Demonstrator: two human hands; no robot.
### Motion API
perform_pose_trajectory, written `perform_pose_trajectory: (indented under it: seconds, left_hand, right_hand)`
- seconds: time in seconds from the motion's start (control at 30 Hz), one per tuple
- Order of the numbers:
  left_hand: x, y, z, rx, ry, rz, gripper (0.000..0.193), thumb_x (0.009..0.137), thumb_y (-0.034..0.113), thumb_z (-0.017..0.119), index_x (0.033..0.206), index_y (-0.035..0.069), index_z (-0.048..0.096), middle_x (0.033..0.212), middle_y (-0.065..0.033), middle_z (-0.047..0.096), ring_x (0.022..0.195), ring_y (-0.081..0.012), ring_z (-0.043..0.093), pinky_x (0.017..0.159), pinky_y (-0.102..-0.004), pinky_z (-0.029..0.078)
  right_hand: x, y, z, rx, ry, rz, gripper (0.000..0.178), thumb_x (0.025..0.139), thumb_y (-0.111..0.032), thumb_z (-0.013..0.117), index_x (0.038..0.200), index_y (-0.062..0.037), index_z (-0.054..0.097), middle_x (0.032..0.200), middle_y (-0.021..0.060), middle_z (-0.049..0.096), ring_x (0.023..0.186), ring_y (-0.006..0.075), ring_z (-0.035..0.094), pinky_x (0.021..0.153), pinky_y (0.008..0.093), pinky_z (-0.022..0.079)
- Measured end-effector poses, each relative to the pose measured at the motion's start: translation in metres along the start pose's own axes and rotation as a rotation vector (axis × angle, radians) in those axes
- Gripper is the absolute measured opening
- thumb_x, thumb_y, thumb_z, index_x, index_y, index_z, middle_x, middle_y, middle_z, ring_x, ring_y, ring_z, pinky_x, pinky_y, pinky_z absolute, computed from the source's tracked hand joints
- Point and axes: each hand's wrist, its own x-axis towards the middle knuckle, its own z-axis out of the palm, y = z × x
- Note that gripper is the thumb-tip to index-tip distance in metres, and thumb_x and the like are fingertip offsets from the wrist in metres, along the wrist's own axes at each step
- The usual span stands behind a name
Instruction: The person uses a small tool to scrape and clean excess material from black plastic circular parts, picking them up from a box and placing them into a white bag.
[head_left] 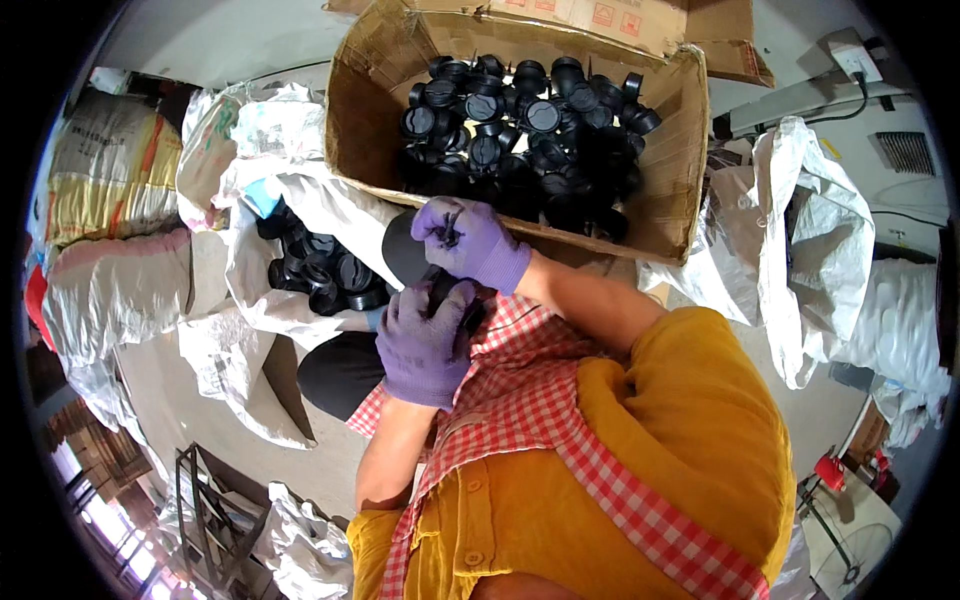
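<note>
My left hand (428, 345), in a purple glove, is closed around a black plastic cap (441, 288) in front of my lap. Much of that cap is hidden by the fingers. Just above it, my right hand (468, 240), gloved alike, is curled shut close to the cap. Small black bits (447, 232) show at its fingers; whether they are held pieces or marks on the glove is unclear. Beyond my hands, a cardboard box (690, 150) holds a heap of black plastic caps (541, 117). More black caps (330, 268) lie in a white woven sack (248, 262) to the left.
Full woven sacks (115, 180) are stacked at the far left. An open white sack (805, 220) stands right of the box. A power socket (852, 58) with a cable is at the upper right. A dark metal frame (205, 510) stands at the lower left.
</note>
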Motion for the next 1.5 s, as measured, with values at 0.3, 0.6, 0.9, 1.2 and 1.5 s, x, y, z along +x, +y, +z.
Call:
perform_pose_trajectory:
  seconds: [0.3,0.6,0.9,1.2,1.5]
  left_hand:
    - [-0.019,-0.026,-0.045,0.051,0.432,-0.041,0.038,0.070,0.001,0.065,0.107,0.011,0.064,0.101,-0.0156,0.058,0.090,-0.0254,0.056,0.077,-0.0327,0.045]
    - [-0.033,-0.141,0.031,-0.165,0.172,-0.610,0.075,0.068,0.018,0.074,0.134,0.011,0.039,0.144,-0.0211,0.020,0.132,-0.0370,0.024,0.107,-0.0424,0.025]
    - [-0.051,-0.128,0.039,-0.140,-0.071,-0.524,0.052,0.073,0.017,0.066,0.122,0.007,0.051,0.138,-0.0232,0.033,0.126,-0.0389,0.036,0.102,-0.0424,0.033]
    - [-0.071,-0.119,0.037,-0.031,-0.145,-0.551,0.047,0.073,0.013,0.064,0.118,0.005,0.054,0.134,-0.0198,0.041,0.119,-0.0353,0.045,0.094,-0.0395,0.042]
    - [-0.040,-0.113,0.043,-0.134,-0.118,-0.459,0.045,0.072,0.014,0.064,0.115,0.006,0.056,0.131,-0.0190,0.045,0.115,-0.0353,0.048,0.092,-0.0401,0.043]
  right_hand:
    - [-0.016,0.121,-0.164,-0.689,0.262,0.740,0.030,0.079,-0.015,0.055,0.107,-0.0070,0.060,0.111,0.0128,0.060,0.104,0.0296,0.056,0.086,0.0379,0.046]
    - [-0.031,0.225,-0.216,-1.146,-0.113,1.150,0.035,0.089,-0.028,0.047,0.116,-0.0073,0.057,0.121,0.0142,0.056,0.109,0.0332,0.054,0.089,0.0382,0.044]
    - [0.041,0.250,-0.177,-0.698,0.413,1.062,0.041,0.088,-0.035,0.041,0.121,-0.0140,0.053,0.124,0.0187,0.052,0.113,0.0375,0.050,0.094,0.0432,0.042]
    - [0.008,0.256,-0.177,-0.800,0.550,0.872,0.033,0.084,-0.014,0.050,0.116,-0.0128,0.057,0.122,0.0141,0.054,0.111,0.0341,0.052,0.091,0.0409,0.043]
    - [-0.047,0.251,-0.126,-0.871,-0.170,1.128,0.026,0.083,-0.015,0.050,0.106,-0.0081,0.058,0.116,0.0117,0.058,0.108,0.0330,0.055,0.087,0.0419,0.046]
